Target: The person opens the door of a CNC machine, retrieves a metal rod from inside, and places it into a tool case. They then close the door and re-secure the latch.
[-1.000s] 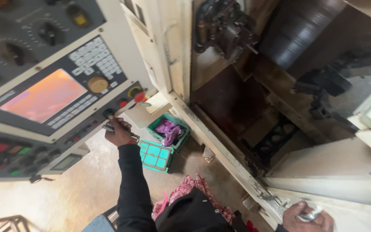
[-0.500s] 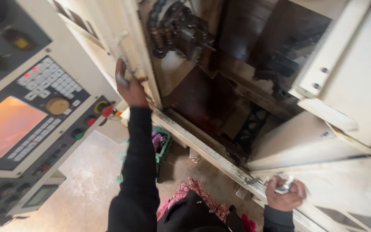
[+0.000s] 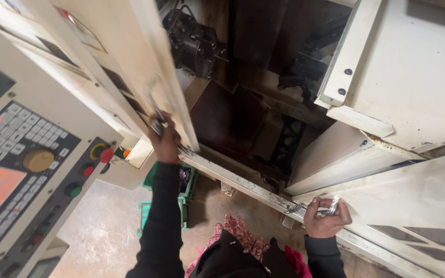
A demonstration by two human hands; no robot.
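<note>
My left hand (image 3: 165, 140) is raised and closed around the metal handle (image 3: 155, 125) on the edge of the cream sliding door (image 3: 130, 56) of a large machine. My right hand (image 3: 326, 219) is lower right, fist closed on a shiny metal piece (image 3: 330, 207) by the front edge of the right cream panel (image 3: 418, 206). Between the two hands lies the dark machine interior (image 3: 233, 113), with a black chuck-like unit (image 3: 191, 44) at the top. Both arms wear black sleeves.
A control panel (image 3: 21, 170) with a keypad, a round knob, red and green buttons and an orange-lit screen fills the left. A green crate (image 3: 186, 183) sits on the concrete floor under the door rail (image 3: 243, 183). Red patterned cloth shows at the bottom.
My left hand left the control panel buttons, rose to the sliding door's edge and took its handle. The door edge now reaches further over the opening. My right hand kept its metal piece.
</note>
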